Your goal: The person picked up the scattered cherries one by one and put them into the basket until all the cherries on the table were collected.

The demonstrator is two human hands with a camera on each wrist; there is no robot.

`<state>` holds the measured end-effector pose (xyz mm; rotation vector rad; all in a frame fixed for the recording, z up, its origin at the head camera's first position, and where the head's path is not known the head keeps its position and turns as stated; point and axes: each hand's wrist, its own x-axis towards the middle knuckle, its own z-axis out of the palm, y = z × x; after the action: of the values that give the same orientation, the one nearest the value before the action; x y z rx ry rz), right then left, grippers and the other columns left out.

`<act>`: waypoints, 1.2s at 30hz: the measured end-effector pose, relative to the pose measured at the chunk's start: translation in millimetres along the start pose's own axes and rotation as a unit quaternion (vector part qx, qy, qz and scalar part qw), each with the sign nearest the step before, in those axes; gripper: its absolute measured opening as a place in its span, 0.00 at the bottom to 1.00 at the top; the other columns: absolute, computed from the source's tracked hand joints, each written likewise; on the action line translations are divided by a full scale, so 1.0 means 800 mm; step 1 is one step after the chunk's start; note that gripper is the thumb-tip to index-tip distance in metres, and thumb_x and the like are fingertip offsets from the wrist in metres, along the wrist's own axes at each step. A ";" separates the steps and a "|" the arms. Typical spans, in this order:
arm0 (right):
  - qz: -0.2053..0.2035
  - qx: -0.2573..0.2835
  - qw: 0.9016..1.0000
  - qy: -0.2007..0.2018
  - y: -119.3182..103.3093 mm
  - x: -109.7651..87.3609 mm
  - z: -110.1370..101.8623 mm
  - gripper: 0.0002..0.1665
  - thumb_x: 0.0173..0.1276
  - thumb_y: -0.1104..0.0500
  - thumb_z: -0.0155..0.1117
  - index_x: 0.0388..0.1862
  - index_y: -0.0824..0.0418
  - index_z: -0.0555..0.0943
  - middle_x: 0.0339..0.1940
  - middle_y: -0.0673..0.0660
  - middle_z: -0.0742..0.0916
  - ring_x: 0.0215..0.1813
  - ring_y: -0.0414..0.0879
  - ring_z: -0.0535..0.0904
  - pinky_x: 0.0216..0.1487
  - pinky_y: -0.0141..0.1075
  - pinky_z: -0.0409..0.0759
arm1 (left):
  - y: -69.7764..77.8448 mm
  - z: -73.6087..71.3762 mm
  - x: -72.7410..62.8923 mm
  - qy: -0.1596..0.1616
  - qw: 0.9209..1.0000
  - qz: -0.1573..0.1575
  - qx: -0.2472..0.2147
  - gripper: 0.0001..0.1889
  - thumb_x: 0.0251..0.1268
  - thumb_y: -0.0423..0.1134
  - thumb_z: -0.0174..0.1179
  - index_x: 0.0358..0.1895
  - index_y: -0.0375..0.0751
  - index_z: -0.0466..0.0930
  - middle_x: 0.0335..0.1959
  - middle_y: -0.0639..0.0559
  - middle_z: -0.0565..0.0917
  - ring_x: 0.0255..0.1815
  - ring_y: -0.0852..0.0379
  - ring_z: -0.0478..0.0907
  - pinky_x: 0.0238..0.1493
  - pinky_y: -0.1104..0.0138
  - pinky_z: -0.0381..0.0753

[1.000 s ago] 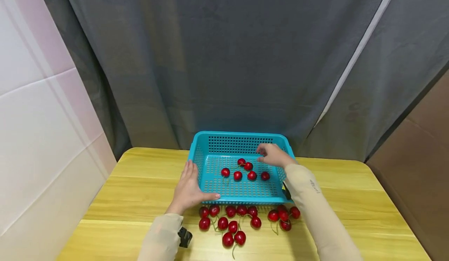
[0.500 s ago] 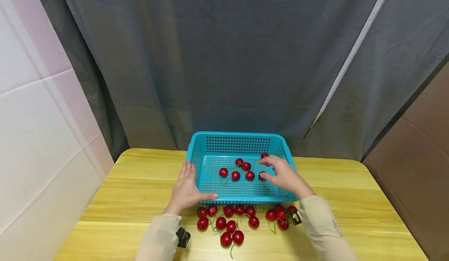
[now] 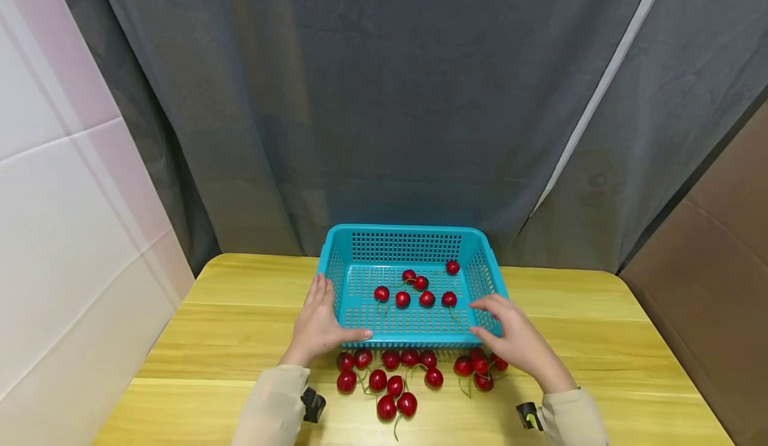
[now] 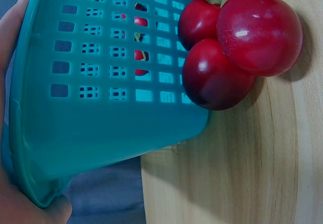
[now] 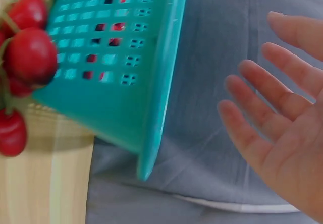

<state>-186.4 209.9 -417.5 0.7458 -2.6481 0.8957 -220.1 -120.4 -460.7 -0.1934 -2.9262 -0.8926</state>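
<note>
My left hand [image 3: 319, 323] grips the front left corner of a turquoise plastic basket [image 3: 414, 341], thumb along the front rim and fingers on the left side. Several red cherries [image 3: 427, 299] with stems lie on the basket's floor, one of them [image 3: 453, 268] near the back wall. My right hand [image 3: 516, 339] hovers over the basket's front right corner, fingers spread and holding nothing. In the right wrist view this hand [image 5: 287, 108] is apart from the rim. More cherries [image 3: 377, 381] lie on the table before the basket; some [image 4: 260, 35] show large in the left wrist view.
The basket stands near the back of a yellow wood-grain table [image 3: 240, 313]. Behind it hangs a grey curtain [image 3: 390, 99]. A white panel [image 3: 78, 186] rises at the left and a brown board [image 3: 708, 253] at the right.
My right hand has drawn back from inside the basket toward its front right corner. A cherry now shows near the back right, where that hand was. The left hand has stayed in place.
</note>
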 end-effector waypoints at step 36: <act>0.089 -0.015 0.994 0.057 0.027 -0.092 0.056 0.24 0.37 0.73 0.73 0.38 0.62 0.81 0.36 0.50 0.82 0.37 0.47 0.79 0.36 0.38 0.80 | -0.001 -0.001 0.001 0.000 1.000 0.001 0.008 0.69 0.26 0.71 0.66 0.68 0.25 0.46 0.71 0.35 0.42 0.72 0.40 0.37 0.67 0.48 0.49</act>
<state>-139.1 225.0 -491.4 0.4419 -2.6505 0.9126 -220.7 -121.7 -460.2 -0.1957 -2.9322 -0.8699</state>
